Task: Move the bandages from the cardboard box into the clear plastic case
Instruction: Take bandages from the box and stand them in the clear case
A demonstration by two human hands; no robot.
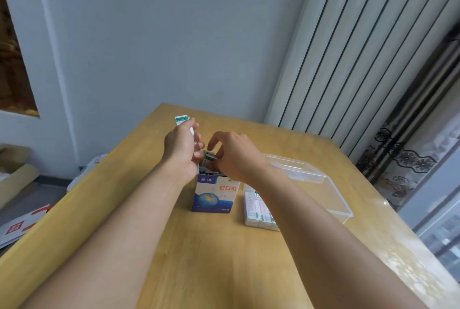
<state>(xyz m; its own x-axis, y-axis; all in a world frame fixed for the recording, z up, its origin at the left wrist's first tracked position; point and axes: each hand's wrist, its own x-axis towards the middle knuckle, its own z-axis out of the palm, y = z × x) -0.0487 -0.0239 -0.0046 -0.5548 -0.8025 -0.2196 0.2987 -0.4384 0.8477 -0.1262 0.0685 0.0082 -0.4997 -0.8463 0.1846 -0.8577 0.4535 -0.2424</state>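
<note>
Head view showed both bare forearms reaching forward over a light wooden table [199, 246]. A small blue-and-white cardboard box with red lettering [215, 194] stood upright near the table's middle, its top open. The left hand [180, 149] was raised just above the box's left edge, fingers curled round a bundle of white paper-wrapped bandages with green print [183, 121], whose upper ends projected above the fist. The right hand [232, 157] was held over the box opening, fingers bent downward and pinching further wrapped bandages [209, 157] at the mouth of the box; the exact number could not be determined. The two hands were nearly touching.

A clear rectangular plastic case [323, 191] lay just to the right of the box, partly hidden by the right forearm. Inside its near left end, a row of white bandages [258, 214] lay flat, side by side.

Beyond the table stood a pale blue wall [149, 35], with vertical dark-striped panels [348, 60] and a patterned curtain [408, 159] on the right. Cardboard and printed sheets [20, 224] lay on the floor at the left.
</note>
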